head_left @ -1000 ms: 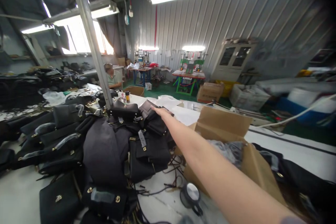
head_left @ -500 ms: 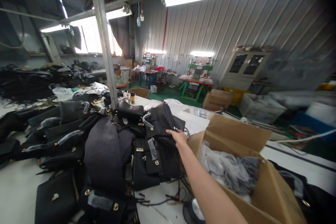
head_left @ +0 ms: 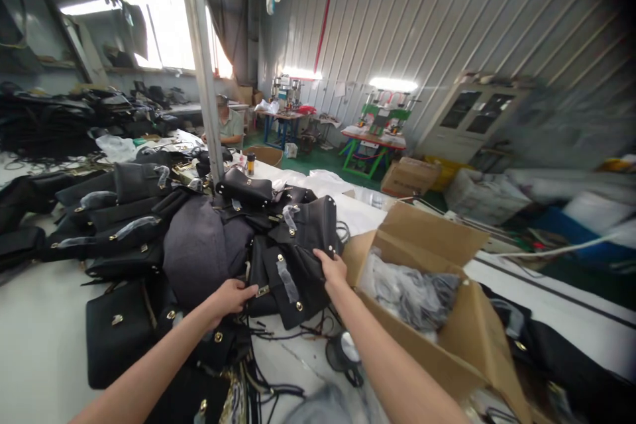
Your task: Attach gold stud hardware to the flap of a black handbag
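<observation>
A black handbag with gold fittings and a plastic-wrapped handle lies between my hands. My left hand pinches its left side by a gold clasp, thumb and fingers closed. My right hand grips the black material at the right edge, its fingers partly hidden behind it. Just behind stands another black handbag, also with a wrapped handle. To the left, a dark grey cloth covers something among several more black bags.
An open cardboard box with clear plastic wrapping inside stands to the right. Black cords lie on the white table at the front. A metal post rises behind the bags. A seated person is at the far side.
My left hand has come into view and taken hold of the handbag's left side. The bag has turned and tilted, and the view has shifted. My right hand stays at the right edge.
</observation>
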Demonstrator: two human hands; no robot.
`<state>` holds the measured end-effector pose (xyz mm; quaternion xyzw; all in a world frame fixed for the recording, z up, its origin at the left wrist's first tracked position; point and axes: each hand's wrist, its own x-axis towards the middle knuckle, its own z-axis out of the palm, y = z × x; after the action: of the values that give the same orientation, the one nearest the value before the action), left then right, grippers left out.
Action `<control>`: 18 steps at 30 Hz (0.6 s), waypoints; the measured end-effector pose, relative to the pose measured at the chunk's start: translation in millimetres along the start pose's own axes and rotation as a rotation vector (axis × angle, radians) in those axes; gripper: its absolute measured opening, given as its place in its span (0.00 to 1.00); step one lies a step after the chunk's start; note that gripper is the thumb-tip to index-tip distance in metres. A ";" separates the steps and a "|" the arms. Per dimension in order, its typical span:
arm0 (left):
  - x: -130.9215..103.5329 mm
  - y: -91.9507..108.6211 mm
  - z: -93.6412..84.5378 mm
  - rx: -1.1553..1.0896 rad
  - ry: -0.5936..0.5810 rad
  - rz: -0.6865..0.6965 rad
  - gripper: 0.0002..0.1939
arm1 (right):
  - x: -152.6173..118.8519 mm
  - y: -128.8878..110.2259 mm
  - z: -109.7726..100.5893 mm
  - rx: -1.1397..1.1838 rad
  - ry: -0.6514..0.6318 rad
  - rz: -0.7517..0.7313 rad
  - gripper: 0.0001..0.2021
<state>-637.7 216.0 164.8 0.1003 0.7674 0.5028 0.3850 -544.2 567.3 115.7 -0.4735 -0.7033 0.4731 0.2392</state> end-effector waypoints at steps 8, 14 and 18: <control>29.3 -12.0 31.9 0.017 0.012 -0.111 0.48 | -42.7 31.3 -0.2 0.125 -0.101 0.001 0.30; 42.3 -14.1 30.2 0.044 -0.003 -0.149 0.44 | -42.7 31.3 -0.7 0.230 -0.131 0.026 0.32; 50.2 -21.8 31.3 0.008 0.014 -0.147 0.51 | -37.8 36.6 -2.2 0.278 -0.160 0.033 0.32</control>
<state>-645.2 254.5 115.5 0.0417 0.7772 0.4710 0.4152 -509.8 538.3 88.2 -0.4081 -0.6399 0.6062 0.2377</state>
